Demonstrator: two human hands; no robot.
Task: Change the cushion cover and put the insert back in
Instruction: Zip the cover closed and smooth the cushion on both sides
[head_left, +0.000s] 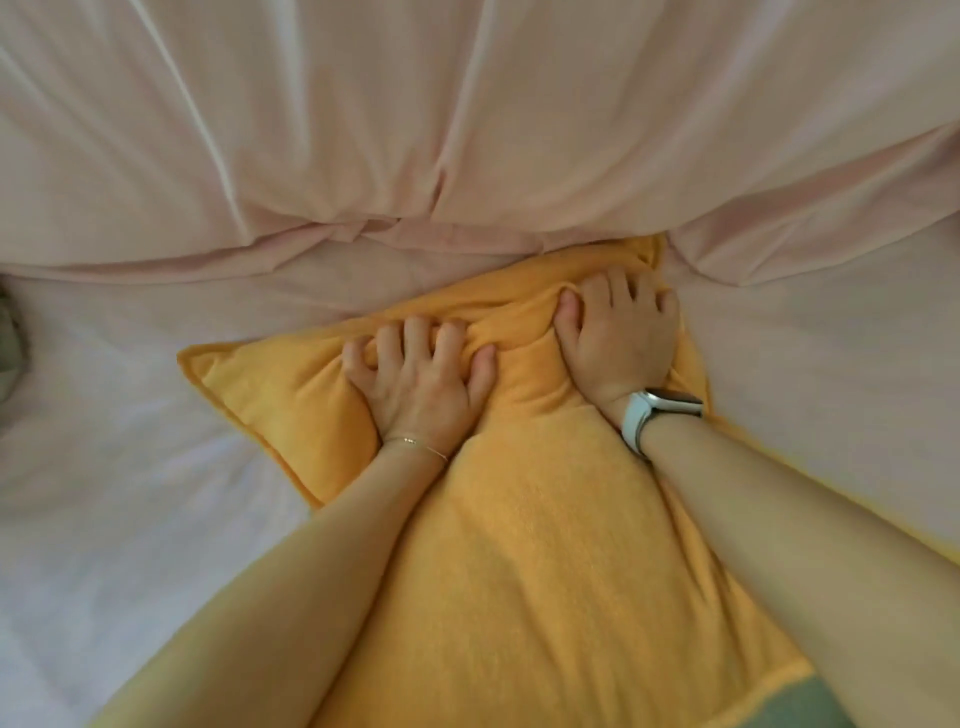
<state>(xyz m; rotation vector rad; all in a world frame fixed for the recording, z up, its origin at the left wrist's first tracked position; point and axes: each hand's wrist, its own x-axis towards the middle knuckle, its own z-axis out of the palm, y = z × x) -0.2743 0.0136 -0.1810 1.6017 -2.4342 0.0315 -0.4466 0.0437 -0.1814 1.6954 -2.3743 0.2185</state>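
Now both hands' grip, left hand (415, 384) and right hand (621, 338), bunches the yellow cushion cover (519, 545); far edge meets pink duvet (467, 130).

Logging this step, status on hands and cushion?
Left hand and right hand both gripping bunched fabric of the yellow cushion. Cushion lying on the bed sheet. Pink duvet touching its far edge.

The yellow cushion cover (519, 545) looks matt, fuzzy terry-like cloth; the pink sheet (363, 130) smooth, faintly glossy.

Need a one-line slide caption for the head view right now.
Both hands, left hand and right hand, press and bunch the yellow cushion cover on the pale pink bedsheet.
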